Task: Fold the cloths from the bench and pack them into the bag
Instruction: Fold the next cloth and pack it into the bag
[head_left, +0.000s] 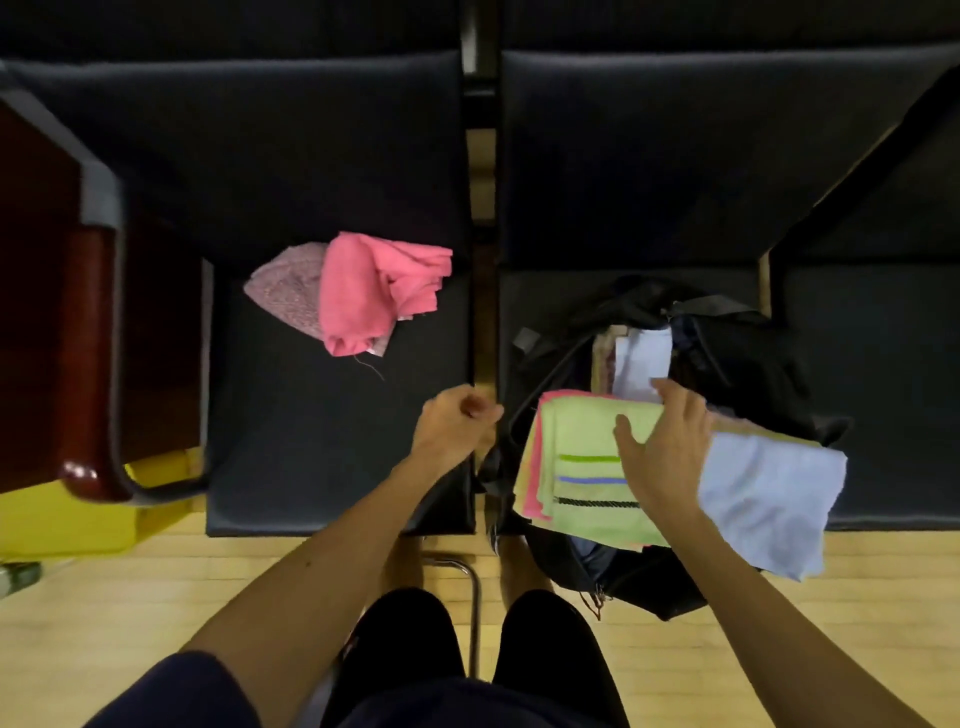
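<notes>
Pressing flat on a stack of folded cloths, the right hand (670, 447) lies with fingers straight and thumb spread wide, palm down on the green cloth (582, 441), whose green, blue and black stripes run beside the thumb. A folded pink cloth (532, 483) shows as a thin edge under the green one along its left side. The stack sits over the open mouth of the black bag (743, 364), which rests on the right-hand bench seat (883, 395). A light blue cloth (774, 499) spreads out to the right from under the wrist and overhangs the seat's front edge. Just beyond the fingertips, a white cloth (644, 358) stands inside the bag. The left hand (454, 426) is curled into a fist at the gap between the two seats, just beside the bag's left rim; it seems to grip that rim, though black fabric against the dark seat makes this hard to confirm. Well apart from both hands, on the left-hand seat (311, 441), a crumpled pink cloth (374, 291) lies partly on top of a speckled cloth (283, 288), both unfolded.
</notes>
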